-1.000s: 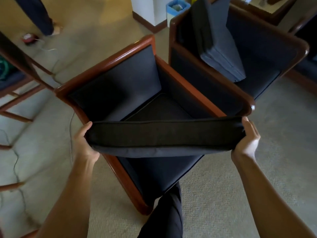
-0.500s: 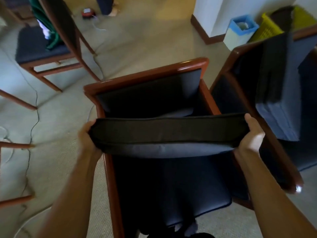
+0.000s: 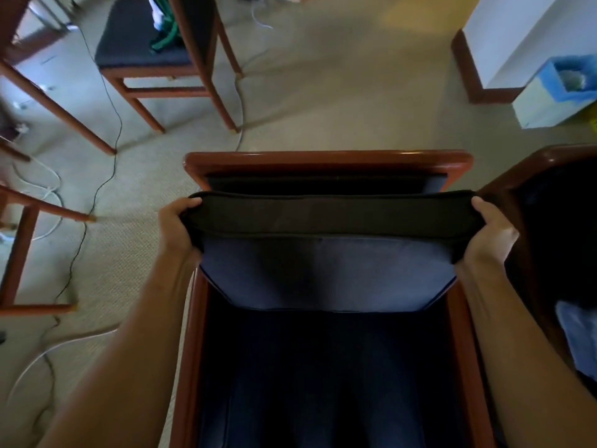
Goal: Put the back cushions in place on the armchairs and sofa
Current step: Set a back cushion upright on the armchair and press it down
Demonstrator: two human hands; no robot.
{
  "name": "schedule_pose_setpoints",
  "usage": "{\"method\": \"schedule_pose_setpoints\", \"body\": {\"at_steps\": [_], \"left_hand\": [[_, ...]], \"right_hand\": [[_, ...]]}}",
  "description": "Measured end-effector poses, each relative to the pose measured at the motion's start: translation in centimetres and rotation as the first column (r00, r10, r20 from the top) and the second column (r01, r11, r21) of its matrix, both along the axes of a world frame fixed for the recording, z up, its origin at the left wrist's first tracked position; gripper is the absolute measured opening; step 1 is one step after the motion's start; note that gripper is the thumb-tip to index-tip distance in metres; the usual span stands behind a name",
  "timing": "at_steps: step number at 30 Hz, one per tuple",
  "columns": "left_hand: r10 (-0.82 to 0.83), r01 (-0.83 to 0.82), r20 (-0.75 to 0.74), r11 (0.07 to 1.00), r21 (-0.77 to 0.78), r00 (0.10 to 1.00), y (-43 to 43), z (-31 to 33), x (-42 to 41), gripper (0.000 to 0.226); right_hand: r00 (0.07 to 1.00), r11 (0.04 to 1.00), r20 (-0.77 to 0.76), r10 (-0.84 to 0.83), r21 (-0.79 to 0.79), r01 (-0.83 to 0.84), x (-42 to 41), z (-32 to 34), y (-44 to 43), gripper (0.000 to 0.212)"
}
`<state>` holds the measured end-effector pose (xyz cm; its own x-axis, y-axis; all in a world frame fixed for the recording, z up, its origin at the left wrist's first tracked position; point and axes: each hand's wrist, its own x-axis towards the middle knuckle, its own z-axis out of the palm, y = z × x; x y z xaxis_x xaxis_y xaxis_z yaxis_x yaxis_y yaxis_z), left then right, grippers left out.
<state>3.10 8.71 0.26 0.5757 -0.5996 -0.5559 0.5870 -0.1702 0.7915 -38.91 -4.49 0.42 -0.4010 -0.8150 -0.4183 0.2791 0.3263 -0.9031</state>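
A dark blue back cushion [image 3: 326, 270] stands upright inside a wooden-framed armchair [image 3: 326, 158], close in front of its padded backrest. My left hand [image 3: 177, 227] grips the cushion's upper left corner and my right hand [image 3: 491, 234] grips its upper right corner. The cushion's lower edge rests on or just above the dark seat [image 3: 323, 376]; I cannot tell which. A second armchair [image 3: 517, 176] stands at the right, its inside dark, with a pale blue shape low down in it.
A wooden chair [image 3: 145, 56] with a blue seat and green cloth stands at the back left. Cables [image 3: 97, 189] trail over the beige carpet on the left, among wooden legs. A small bin [image 3: 555, 95] with a blue liner stands by the white wall corner.
I have come square in front of the armchair. The cushion has gone from flat above the seat to upright, lowered into the chair near the backrest.
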Motion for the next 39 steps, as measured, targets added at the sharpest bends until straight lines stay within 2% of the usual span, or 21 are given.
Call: {"method": "schedule_pose_setpoints", "body": {"at_steps": [9, 12, 15, 18, 19, 21, 23, 25, 26, 27, 31, 33, 35, 37, 39], "left_hand": [[0.137, -0.135, 0.014, 0.986, -0.102, 0.990, -4.1, -1.1, 1.7, 0.019], [0.112, -0.109, 0.041, 0.992, -0.066, 0.993, -5.5, -3.1, 2.0, 0.014], [0.053, -0.050, 0.113, 0.998, -0.028, 0.992, -6.4, -4.7, 1.8, 0.019], [0.022, -0.035, 0.298, 0.999, 0.037, 0.954, -6.3, -5.8, 1.2, 0.021], [-0.013, -0.034, 0.430, 0.994, 0.101, 0.903, -6.2, -6.0, 1.0, 0.016], [-0.172, -0.055, 0.702, 0.956, 0.288, 0.691, -5.7, -6.4, 0.7, 0.024], [-0.320, -0.069, 0.816, 0.914, 0.399, 0.482, -4.8, -6.1, -0.2, 0.039], [-0.470, -0.048, 0.849, 0.868, 0.494, 0.242, -3.7, -5.6, -1.8, 0.048], [-0.542, -0.037, 0.831, 0.834, 0.550, 0.129, -3.0, -5.4, -2.8, 0.051], [-0.596, -0.030, 0.801, 0.801, 0.598, 0.049, -2.5, -5.1, -3.8, 0.055], [-0.739, 0.041, 0.650, 0.655, 0.755, -0.177, -1.5, -3.3, -7.3, 0.064], [-0.751, 0.101, 0.590, 0.590, 0.801, -0.296, -1.4, -2.7, -8.9, 0.065], [-0.746, 0.163, 0.555, 0.535, 0.829, -0.368, -1.3, -2.1, -10.6, 0.069], [-0.724, 0.225, 0.551, 0.505, 0.833, -0.415, -1.0, -1.5, -12.6, 0.070], [-0.692, 0.288, 0.568, 0.490, 0.823, -0.445, -0.7, -0.8, -15.1, 0.067]], "right_hand": [[0.992, 0.988, -0.091, 0.084, -0.125, -0.095, 2.4, -1.0, -7.6, 0.010], [0.984, 0.986, -0.157, 0.083, -0.132, -0.104, 2.8, -2.8, -8.0, 0.010], [0.955, 0.990, -0.277, 0.108, -0.056, -0.128, 2.4, -5.4, -7.2, 0.022], [0.839, 0.988, -0.527, 0.135, 0.008, -0.154, 2.3, -6.8, -6.3, 0.037], [0.775, 0.983, -0.617, 0.137, -0.013, -0.185, 2.4, -6.9, -6.2, 0.040], [0.604, 0.958, -0.786, 0.129, -0.058, -0.280, 2.9, -6.7, -5.7, 0.043], [0.376, 0.920, -0.916, 0.142, -0.019, -0.392, 3.6, -6.6, -4.3, 0.046], [0.166, 0.878, -0.962, 0.214, 0.115, -0.464, 4.4, -6.5, -2.2, 0.053], [0.105, 0.855, -0.958, 0.268, 0.186, -0.484, 4.6, -6.4, -1.3, 0.057], [0.059, 0.828, -0.944, 0.325, 0.254, -0.499, 4.7, -6.3, -0.6, 0.062], [-0.158, 0.688, -0.860, 0.485, 0.487, -0.538, 2.9, -4.7, 0.6, 0.070], [-0.222, 0.626, -0.833, 0.507, 0.532, -0.569, 1.7, -4.0, 2.1, 0.072], [-0.245, 0.603, -0.825, 0.510, 0.546, -0.582, 0.3, -3.5, 4.4, 0.073], [-0.225, 0.613, -0.810, 0.542, 0.564, -0.553, -1.4, -3.2, 7.0, 0.074], [-0.160, 0.655, -0.808, 0.567, 0.560, -0.507, -3.5, -2.6, 9.8, 0.075]]}}
